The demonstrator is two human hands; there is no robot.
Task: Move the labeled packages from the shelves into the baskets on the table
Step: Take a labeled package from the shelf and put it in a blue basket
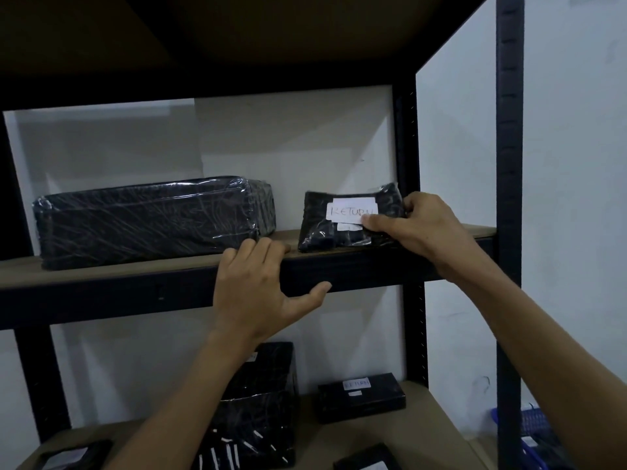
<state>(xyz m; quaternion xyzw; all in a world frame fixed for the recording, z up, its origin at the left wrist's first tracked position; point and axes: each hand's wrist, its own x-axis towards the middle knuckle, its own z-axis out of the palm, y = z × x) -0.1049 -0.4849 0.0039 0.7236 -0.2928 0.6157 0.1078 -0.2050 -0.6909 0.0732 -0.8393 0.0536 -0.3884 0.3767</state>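
Observation:
A small black wrapped package (325,225) with a white label reading RETURN stands at the right end of the upper shelf (135,269). My right hand (417,228) grips its right side, thumb on the label. My left hand (258,286) holds the shelf's dark front rail, fingers over the top and thumb below. A large black plastic-wrapped package (152,222) lies on the same shelf to the left. On the lower shelf sits another black package with a RETURN label (361,396).
The lower shelf (424,422) also holds a tall black wrapped package (264,408) and two labelled packages cut off by the bottom edge. Black metal uprights (509,232) frame the rack. A blue basket (532,432) shows at bottom right. A white wall lies behind.

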